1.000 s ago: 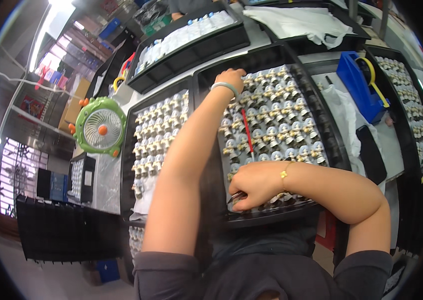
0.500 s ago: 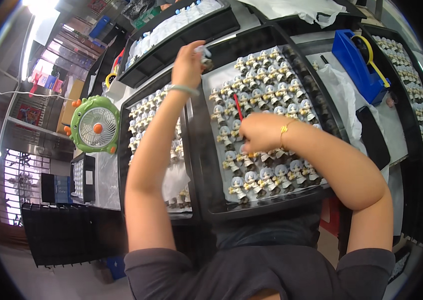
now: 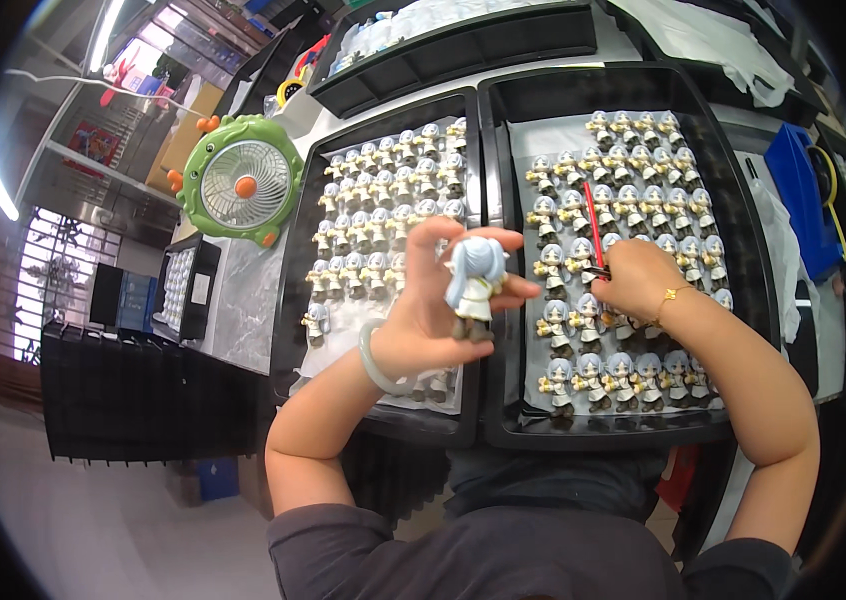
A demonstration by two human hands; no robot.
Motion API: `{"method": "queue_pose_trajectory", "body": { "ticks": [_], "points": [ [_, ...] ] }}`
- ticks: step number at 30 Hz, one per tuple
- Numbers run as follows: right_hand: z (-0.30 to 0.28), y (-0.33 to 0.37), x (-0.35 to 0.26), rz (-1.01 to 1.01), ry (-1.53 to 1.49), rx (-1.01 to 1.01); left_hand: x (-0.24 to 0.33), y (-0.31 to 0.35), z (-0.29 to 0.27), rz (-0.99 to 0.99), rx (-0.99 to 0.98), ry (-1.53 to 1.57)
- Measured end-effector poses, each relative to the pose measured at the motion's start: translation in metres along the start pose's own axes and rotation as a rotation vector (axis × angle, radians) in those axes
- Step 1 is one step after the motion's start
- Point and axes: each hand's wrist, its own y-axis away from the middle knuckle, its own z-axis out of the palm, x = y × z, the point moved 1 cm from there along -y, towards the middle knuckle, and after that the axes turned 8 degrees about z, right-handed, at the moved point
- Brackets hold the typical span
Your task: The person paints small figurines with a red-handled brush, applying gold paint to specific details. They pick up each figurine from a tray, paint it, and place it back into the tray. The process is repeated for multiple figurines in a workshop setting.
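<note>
Figure is now in close, at the left edge of the right tray, roughly upright, back of its pale-blue hair and white coat showing. Half a second ago it was up past that tray's far left corner; a second ago the left hand was down at that corner, so I'd judge it came from there.

Left hand: pinching the figure between thumb at the boots and fingers around the head end. Right hand: fingers closed on a red rod, over the right tray's middle rows; a second ago it sat at the tray's front. Can't tell if it touches the figures below.

For the work: one piece is out of the rows and under control; rod and piece are well apart, no contact.

Around the right tray: left tray just left of it, also with rows of figures; fan further left; tape dispenser to its right; long black bin beyond its far side.
</note>
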Motion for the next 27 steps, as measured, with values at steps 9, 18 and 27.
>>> {"method": "queue_pose_trajectory", "body": {
  "ticks": [9, 18, 27],
  "points": [
    [-0.031, 0.014, -0.004, -0.087, -0.819, -0.032, 0.006, 0.007, 0.005, 0.105, -0.161, -0.127],
    [-0.04, 0.037, -0.019, -0.261, -1.082, 0.08, -0.002, 0.014, 0.006, 0.215, -0.188, -0.781],
    [-0.039, 0.041, -0.021, -0.321, -1.008, 0.025, -0.003, 0.012, 0.009, 0.251, -0.144, -1.09]
  ]
}}
